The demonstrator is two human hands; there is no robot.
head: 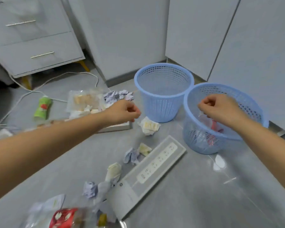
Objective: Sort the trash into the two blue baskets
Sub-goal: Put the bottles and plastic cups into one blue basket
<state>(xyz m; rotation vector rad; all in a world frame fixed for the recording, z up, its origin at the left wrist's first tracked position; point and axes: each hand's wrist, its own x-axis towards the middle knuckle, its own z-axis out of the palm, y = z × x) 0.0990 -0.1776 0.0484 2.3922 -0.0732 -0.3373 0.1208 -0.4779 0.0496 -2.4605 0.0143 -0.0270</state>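
Two blue mesh baskets stand on the grey floor: the far one (163,94) looks empty, and the near right one (202,145) holds red and pink wrappers. My right hand (220,107) hovers over the near basket with curled fingers, pinching a pale translucent wrapper (203,116) that hangs inside the rim. My left hand (125,111) is curled and holds nothing, above a crumpled cream paper ball (149,126). Lilac and cream paper wads (132,156) lie scattered on the floor. A green bottle (43,106) lies at the left.
A white power strip on a grey tray (156,163) lies diagonally in the middle. A clear food bag (85,101) sits on a flat box behind my left arm. A red wrapper (62,218) is at the bottom. White cables, a drawer unit (36,51) and cabinets are behind.
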